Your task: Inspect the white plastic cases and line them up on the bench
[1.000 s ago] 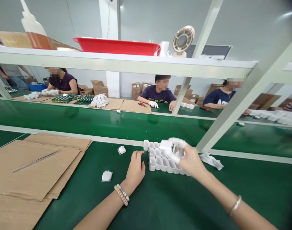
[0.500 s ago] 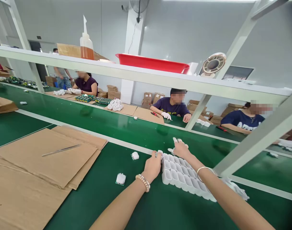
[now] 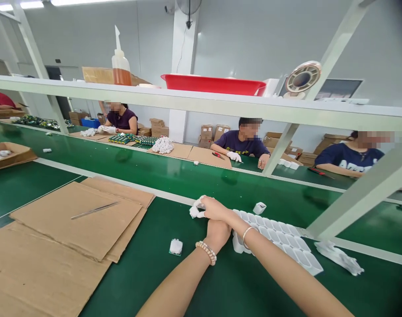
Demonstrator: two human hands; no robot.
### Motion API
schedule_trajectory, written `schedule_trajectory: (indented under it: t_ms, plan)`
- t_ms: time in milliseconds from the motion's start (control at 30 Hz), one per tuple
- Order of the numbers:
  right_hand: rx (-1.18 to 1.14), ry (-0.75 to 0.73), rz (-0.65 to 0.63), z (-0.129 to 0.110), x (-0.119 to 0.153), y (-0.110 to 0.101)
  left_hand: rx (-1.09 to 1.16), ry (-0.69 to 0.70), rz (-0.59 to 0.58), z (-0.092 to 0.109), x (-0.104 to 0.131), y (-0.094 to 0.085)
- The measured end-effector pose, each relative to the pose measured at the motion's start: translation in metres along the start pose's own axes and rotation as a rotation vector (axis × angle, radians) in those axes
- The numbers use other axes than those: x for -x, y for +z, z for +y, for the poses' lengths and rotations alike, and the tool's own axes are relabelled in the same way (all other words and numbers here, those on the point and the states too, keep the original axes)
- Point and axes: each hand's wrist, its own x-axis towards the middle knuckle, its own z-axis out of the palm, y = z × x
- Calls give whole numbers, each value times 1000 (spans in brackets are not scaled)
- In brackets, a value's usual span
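My right hand [image 3: 215, 208], with white finger covers, crosses over my left wrist. Its thumb and fingers are closed around a small green circuit board with a white block on top [image 3: 193, 212]. Beneath it is my left hand [image 3: 219, 232], a beaded bracelet on its wrist; its fingers are hidden behind my right hand. Beside both hands stands a block of joined white plastic cups [image 3: 280, 240], partly covered by my right forearm. A second board with a white top [image 3: 176, 247] lies nearer to me on the green surface.
One loose white cup [image 3: 259, 208] sits on the green belt [image 3: 174, 174]. Cardboard sheets [image 3: 78, 215] with tweezers [image 3: 94, 210] lie left. A slanted post [image 3: 346, 198] and white glove [image 3: 340, 257] are right. An overhead shelf [image 3: 187, 99] crosses the view; co-workers sit opposite.
My right hand has moved left from the belt beyond the cups and taken hold of the farther board. A loose white cup now shows on the belt. The view has shifted slightly.
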Motion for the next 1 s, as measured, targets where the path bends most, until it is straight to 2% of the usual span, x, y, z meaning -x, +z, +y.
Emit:
schedule_trajectory:
  t_ms: [67,133,233,300,400,500,567,667,767,833,900,1000]
  plan:
    - [-50,-1,87,-4,20,-20,-12,-21,48,0,4,0]
    - [-230,-39,201,-7,52,-43,-8,-25,143,-1,8,-1]
    - [-651,-73,414,-2,115,-69,71,47,431,-4,13,-4]
    - [-824,2,523,6,158,-75,121,149,588,-2,16,-6]
    - [-971,125,592,20,211,-66,174,298,659,8,21,-11]
    - [-1065,168,623,31,242,-47,327,441,622,30,33,-15]
    - [-1136,166,649,36,253,-36,388,509,509,45,47,-15]
    - [-1275,156,639,37,262,-25,383,514,340,58,72,-11]
    - [-1373,145,580,35,267,-22,340,499,237,59,94,-5]
    - [-1406,136,553,34,270,-23,284,546,170,58,101,-3]
    - [-1422,136,545,33,272,-24,230,628,123,57,103,-3]
    - [-1412,128,558,30,274,-27,175,699,121,58,102,-4]
